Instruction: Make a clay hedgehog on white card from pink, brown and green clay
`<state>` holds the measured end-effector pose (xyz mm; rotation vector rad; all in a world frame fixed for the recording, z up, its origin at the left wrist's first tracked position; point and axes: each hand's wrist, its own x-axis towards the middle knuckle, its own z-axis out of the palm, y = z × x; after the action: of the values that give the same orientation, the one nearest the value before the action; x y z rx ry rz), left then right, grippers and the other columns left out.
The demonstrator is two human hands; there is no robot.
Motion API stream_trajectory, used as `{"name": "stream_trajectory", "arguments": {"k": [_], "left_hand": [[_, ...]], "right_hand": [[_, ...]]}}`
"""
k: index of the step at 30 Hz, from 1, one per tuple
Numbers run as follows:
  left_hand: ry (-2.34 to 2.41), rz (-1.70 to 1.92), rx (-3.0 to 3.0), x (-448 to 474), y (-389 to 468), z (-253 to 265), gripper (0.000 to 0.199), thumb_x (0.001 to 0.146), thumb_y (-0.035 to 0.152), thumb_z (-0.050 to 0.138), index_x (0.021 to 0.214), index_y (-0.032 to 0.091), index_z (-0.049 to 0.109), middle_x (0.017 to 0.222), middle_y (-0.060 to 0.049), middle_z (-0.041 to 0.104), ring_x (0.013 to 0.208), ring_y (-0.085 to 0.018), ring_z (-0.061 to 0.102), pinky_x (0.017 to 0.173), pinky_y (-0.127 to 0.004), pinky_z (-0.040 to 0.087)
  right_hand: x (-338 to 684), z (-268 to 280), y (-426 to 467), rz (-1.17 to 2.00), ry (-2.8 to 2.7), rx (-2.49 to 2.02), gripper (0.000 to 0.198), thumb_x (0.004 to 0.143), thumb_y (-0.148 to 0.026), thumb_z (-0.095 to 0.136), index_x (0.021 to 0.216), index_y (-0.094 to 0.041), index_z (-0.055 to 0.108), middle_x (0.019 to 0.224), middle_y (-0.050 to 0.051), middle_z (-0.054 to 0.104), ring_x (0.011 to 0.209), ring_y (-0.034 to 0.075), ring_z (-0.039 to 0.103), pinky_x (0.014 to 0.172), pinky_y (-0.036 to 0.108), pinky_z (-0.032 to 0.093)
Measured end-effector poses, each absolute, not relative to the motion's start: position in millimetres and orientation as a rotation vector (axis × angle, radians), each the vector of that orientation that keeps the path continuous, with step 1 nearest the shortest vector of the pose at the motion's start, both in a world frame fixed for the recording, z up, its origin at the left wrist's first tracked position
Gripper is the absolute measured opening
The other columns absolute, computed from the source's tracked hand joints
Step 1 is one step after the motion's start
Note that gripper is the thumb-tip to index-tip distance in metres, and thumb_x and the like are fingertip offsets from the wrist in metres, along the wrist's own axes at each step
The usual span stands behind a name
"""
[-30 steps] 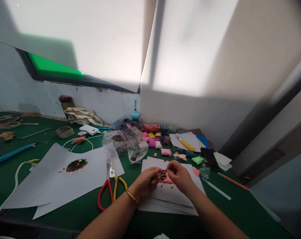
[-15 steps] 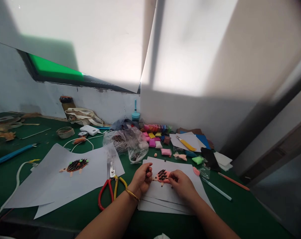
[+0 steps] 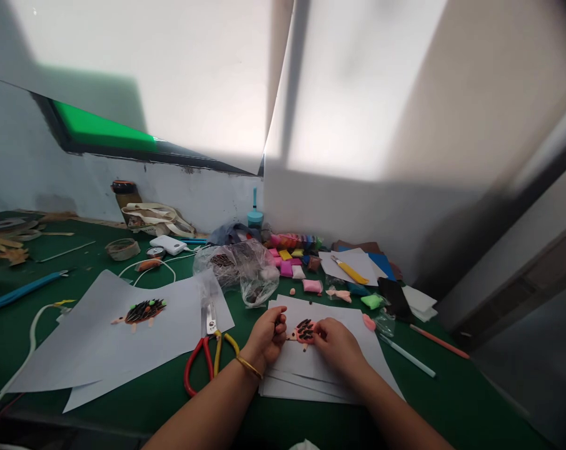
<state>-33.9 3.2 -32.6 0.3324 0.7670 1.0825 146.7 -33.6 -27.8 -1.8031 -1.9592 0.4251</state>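
A pink clay hedgehog figure with dark elongated seeds set into its back lies on a stack of white paper. My left hand, wearing a gold bangle, rests curled at the sheet's left edge, its fingers closed around several dark seeds. Over the hedgehog's right part is my right hand, thumb and fingers pinched together at its back. Whatever sits in that pinch is hidden by the fingers. A finished-looking hedgehog with green and orange balls among its spines lies on another white sheet.
Red-and-yellow-handled scissors lie left of my left forearm. Behind the paper are a clear plastic bag, coloured clay packets and a yellow cutter. A white pen and an orange stick lie to the right.
My right hand has shifted slightly left over the hedgehog, covering more of its right side. My left hand stays in place.
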Motion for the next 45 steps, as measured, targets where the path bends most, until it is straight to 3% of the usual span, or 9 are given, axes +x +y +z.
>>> {"name": "stream_trajectory", "arguments": {"k": [17, 45], "left_hand": [[0.781, 1.166, 0.286, -37.7, 8.0, -34.6, 0.013, 0.078, 0.02, 0.059, 0.087, 0.015, 0.051, 0.062, 0.005, 0.045, 0.036, 0.0, 0.028, 0.033, -0.014, 0.011], [0.791, 1.172, 0.32, -37.4, 7.7, -35.0, 0.016, 0.076, 0.02, 0.06, 0.09, 0.014, 0.053, 0.064, 0.005, 0.044, 0.038, 0.0, 0.029, 0.034, -0.014, 0.012]], "right_hand": [[147.9, -33.4, -34.0, 0.61, -1.921, -1.668, 0.016, 0.076, -0.022, 0.051, 0.084, -0.022, 0.065, 0.09, 0.003, 0.066, 0.082, 0.017, 0.059, 0.07, 0.025, 0.041], [147.9, -22.1, -36.8, 0.406, -2.107, -1.677, 0.016, 0.084, -0.025, 0.05, 0.083, -0.022, 0.066, 0.088, 0.003, 0.064, 0.089, 0.017, 0.054, 0.077, 0.027, 0.037]]}}
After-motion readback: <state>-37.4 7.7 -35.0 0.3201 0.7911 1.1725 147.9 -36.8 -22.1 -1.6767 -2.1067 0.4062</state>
